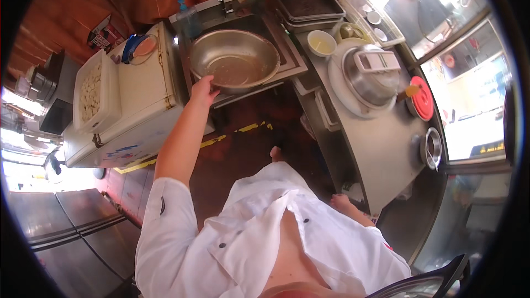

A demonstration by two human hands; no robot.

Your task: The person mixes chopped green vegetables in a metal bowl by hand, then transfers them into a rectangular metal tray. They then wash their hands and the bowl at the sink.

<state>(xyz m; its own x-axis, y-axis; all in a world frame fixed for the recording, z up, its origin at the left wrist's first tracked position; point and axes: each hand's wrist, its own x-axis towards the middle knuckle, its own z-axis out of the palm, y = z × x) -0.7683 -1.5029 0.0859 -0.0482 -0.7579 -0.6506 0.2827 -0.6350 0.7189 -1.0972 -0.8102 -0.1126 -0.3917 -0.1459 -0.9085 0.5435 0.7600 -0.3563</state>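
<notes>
In front of me a large stainless steel basin [236, 51] rests over the sink [290, 60], with some cloudy liquid at its bottom. My left hand [203, 92] reaches out to its near left rim. The rim lies between my fingertips and thumb. My right hand [342, 202] hangs low at my right side, near the edge of the steel counter [374, 161]. Its fingers look curled, but whether they hold anything is not clear. Behind the basin are a faucet [221, 0] and a pump bottle [188, 18] with a blue top.
On the left, a white chest freezer [138, 82] bears a tub of pale pieces [90, 91] and a round container [143, 47]. The right counter holds stacked trays [308, 4], a bowl of yellowish liquid [321, 43], a mandoline slicer [377, 62] on an upturned metal bowl, and a red lid [422, 98].
</notes>
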